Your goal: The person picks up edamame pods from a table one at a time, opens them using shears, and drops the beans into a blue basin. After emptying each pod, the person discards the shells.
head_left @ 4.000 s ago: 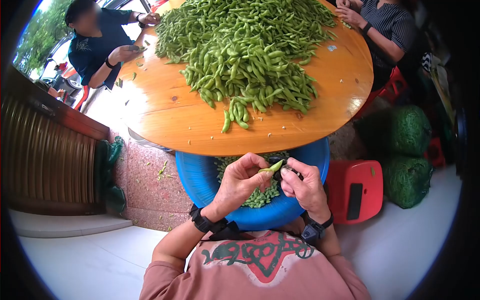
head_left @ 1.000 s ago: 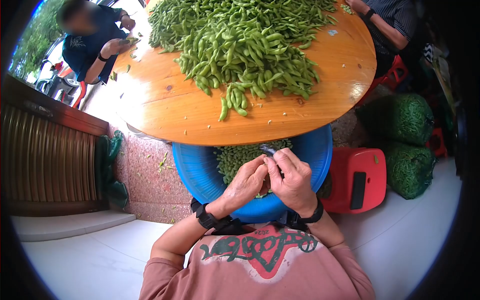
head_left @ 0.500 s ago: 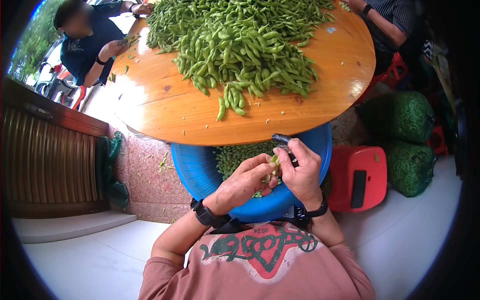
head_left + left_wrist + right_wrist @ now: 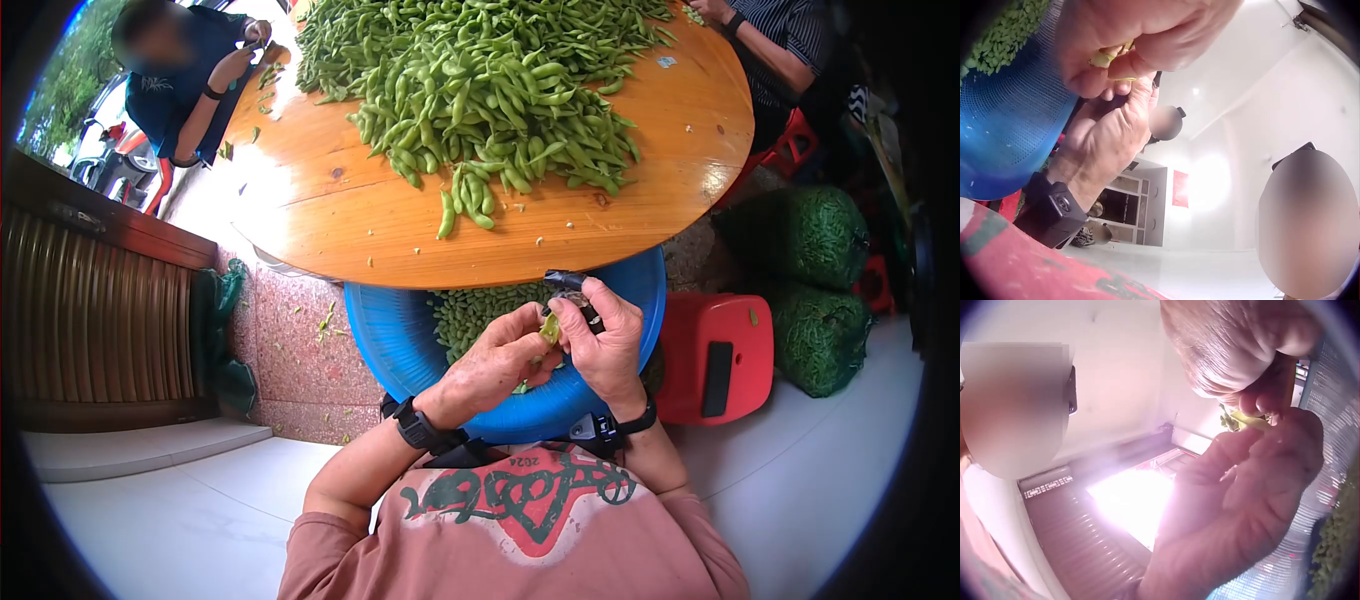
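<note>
Over the blue basin (image 4: 385,340), the left hand (image 4: 492,368) pinches a green pod (image 4: 549,328) between thumb and fingers. The right hand (image 4: 605,345) touches the pod's far end, its thumb and fingers curled; a dark covering (image 4: 566,280) shows at its index finger. In the left wrist view the pod (image 4: 1102,59) looks split, pale green inside, under the left hand (image 4: 1147,31). The right wrist view has the pod (image 4: 1250,422) between both hands' fingertips. Shelled beans (image 4: 470,318) lie in the basin below.
A large heap of pods (image 4: 480,100) covers much of the wooden table (image 4: 340,235). A red stool (image 4: 708,360) stands right of the basin, with green net sacks (image 4: 815,340) beyond it. Two other people sit at the table's far left and right.
Compared with a second ago, the right hand has moved slightly right and the pod between the hands has come into view. The person at left has brought both hands together.
</note>
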{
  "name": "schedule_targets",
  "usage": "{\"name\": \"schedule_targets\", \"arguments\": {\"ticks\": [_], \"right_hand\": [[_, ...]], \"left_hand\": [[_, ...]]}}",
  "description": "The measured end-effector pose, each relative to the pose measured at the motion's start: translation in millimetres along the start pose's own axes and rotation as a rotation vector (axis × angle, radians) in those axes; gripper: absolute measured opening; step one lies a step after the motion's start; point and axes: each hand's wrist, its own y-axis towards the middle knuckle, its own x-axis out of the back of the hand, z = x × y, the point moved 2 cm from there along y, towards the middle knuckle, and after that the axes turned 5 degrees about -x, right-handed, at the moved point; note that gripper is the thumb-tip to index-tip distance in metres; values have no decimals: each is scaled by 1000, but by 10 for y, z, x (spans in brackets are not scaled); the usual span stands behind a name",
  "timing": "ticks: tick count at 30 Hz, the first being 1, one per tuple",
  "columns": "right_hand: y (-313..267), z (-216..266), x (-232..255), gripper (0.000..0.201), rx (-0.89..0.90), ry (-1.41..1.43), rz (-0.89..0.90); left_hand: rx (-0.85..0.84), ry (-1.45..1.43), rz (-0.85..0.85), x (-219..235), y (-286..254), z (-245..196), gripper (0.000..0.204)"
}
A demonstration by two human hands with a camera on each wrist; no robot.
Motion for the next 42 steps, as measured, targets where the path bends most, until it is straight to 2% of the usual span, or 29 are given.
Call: {"name": "schedule_targets", "arguments": {"ticks": [2,6,8,9,11,13,15,20,24,26,28,29,31,33,35,40,42], "right_hand": [[-16,-2,3,18,-99,62,49],[5,25,15,23,-136,111,50],[21,2,75,31,-239,171,2],[24,-6,119,31,-237,173,3],[23,-1,186,38,-56,-62,98],[-11,10,167,40,-97,-36,145],[-36,0,131,40,-389,242,187],[-13,76,101,43,-426,256,217],[-24,25,91,47,-371,213,183],[-33,36,95,48,-325,153,179],[-52,113,113,47,-146,-51,76],[-75,106,95,47,-142,-50,77],[-136,98,57,45,41,-158,-9],[-173,99,23,43,74,-176,-30],[-204,95,-7,40,118,-211,-19],[-140,29,-34,34,75,-140,-16],[-137,-72,-50,33,-279,141,123]], "left_hand": [[0,-126,-2,10,3,34,17],[-20,-148,-6,31,14,64,15],[-154,-97,-83,-10,1,-4,12],[-155,-96,-84,-6,-3,-10,12],[-216,-79,-137,21,-6,-20,10],[-226,-47,-143,20,0,-5,10],[-237,-16,-151,15,3,-3,10],[-291,23,-209,48,-11,-34,7],[-289,88,-249,35,-8,-53,9],[-226,142,-367,-18,-28,-76,15],[-203,188,-322,37,-32,-36,18],[-173,234,-275,49,-35,-21,20],[-199,329,-272,16,-48,-22,22],[-263,615,-313,-10,-47,-25,27],[-258,666,-280,-4,-52,-28,29],[-224,522,-224,53,-4,43,25],[-163,420,-208,63,-6,6,26]]}}
